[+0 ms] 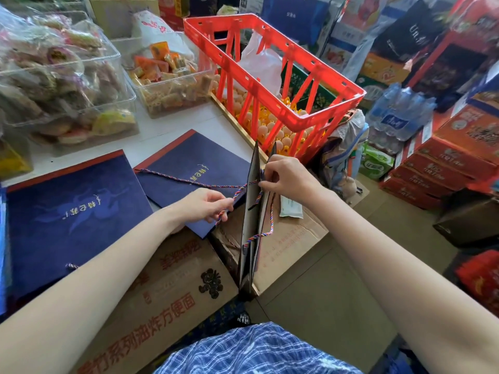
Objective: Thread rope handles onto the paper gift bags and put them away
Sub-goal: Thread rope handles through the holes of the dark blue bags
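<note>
A navy paper gift bag (249,222) stands on edge over a cardboard box, seen from its narrow open top. My right hand (286,177) pinches the bag's top edge where a twisted multicoloured rope (189,180) passes through. My left hand (206,205) pinches the same rope just left of the bag. A second rope handle (263,234) hangs in a loop on the bag's right side. Two flat navy bags (73,211) (194,168) lie on the white table to the left, and the rope's long end trails across the nearer one.
A red plastic crate (270,76) stands behind the bag over trays of eggs. Clear tubs of snacks (67,85) fill the table's far left. Cardboard boxes (172,292) sit below my arms. Stacked cartons and bottled water (399,114) crowd the floor on the right.
</note>
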A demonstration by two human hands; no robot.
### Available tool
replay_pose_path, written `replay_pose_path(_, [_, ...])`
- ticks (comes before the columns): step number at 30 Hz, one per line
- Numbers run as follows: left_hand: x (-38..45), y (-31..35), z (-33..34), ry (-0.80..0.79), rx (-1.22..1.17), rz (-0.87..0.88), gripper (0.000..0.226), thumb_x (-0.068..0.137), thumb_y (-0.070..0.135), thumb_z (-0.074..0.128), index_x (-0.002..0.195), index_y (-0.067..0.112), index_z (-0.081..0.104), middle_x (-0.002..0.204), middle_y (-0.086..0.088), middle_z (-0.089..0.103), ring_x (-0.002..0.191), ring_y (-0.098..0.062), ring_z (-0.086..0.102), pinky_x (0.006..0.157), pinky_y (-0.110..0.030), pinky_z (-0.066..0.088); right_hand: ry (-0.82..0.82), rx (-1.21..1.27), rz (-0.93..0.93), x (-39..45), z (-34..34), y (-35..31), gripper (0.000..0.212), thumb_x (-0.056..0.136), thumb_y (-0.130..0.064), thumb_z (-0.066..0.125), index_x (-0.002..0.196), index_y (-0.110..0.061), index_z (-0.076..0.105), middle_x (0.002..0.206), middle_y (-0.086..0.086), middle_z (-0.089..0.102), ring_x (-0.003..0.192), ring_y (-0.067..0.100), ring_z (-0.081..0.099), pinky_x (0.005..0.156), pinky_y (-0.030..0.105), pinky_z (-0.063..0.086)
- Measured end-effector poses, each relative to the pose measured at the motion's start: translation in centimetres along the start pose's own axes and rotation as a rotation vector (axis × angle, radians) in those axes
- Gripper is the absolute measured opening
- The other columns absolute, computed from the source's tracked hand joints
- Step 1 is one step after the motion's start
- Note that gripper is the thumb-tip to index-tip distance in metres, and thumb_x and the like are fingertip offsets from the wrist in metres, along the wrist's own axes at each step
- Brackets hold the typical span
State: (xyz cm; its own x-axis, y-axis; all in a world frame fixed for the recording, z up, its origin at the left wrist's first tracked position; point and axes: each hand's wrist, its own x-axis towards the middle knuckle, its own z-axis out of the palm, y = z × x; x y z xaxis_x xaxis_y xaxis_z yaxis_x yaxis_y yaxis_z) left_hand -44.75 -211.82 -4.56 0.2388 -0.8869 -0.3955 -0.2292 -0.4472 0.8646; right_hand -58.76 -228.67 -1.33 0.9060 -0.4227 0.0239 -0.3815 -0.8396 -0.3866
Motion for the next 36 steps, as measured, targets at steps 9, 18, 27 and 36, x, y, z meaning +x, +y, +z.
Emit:
replay_pose_path(9, [2.3,0.4,4.0,-0.115,0.248,-0.127,0.024,0.088,0.030,0.061,0.074,0.011,0.060,0.045,0.008,0.056,0.045,-0.006,0.049,0.051,-0.016,0.042,0.036,0.039,0.054,-1.0,0.0,2.7,0.008,0.081,-0.008,0.065,0.088,-0.002,0.067,0.104,0.010,0.055,0.083,0.022,0.054,0.082,0.036,0.046])
replay_pose_path(18, [4.5,4.9,5.5,0.036,-0.286,-0.240,0.023,0.091,0.013,0.050,0.068,0.017,0.054,0.046,0.007,0.059,0.045,-0.006,0.047,0.056,-0.019,0.045,-0.019,0.212,0.267,-2.1,0.0,2.3,0.049,0.083,-0.026,0.069,0.127,-0.013,0.053,0.144,0.012,0.030,0.130,0.026,0.037,0.105,0.021,0.027])
replay_pose_path(27, [6.4,8.4,10.7,0.006,-0.549,-0.388,0.017,0.092,0.011,0.049,0.075,0.011,0.053,0.051,-0.002,0.063,0.037,-0.003,0.056,0.044,-0.016,0.049,-0.470,0.185,0.434,-7.2,-6.2,3.3,0.051,0.079,-0.051,0.067,0.120,-0.022,0.059,0.121,-0.006,0.056,0.113,0.013,0.050,0.093,0.027,0.040])
replay_pose_path(36, [5.5,9.3,8.9,0.215,-0.171,0.133,0.018,0.095,0.021,0.051,0.086,0.008,0.059,0.074,-0.007,0.069,0.060,-0.007,0.065,0.064,-0.022,0.055,-0.138,-0.197,0.408,-10.7,-4.2,3.1,0.023,0.085,-0.024,0.060,0.107,-0.017,0.067,0.096,0.002,0.066,0.096,0.023,0.056,0.071,0.030,0.043])
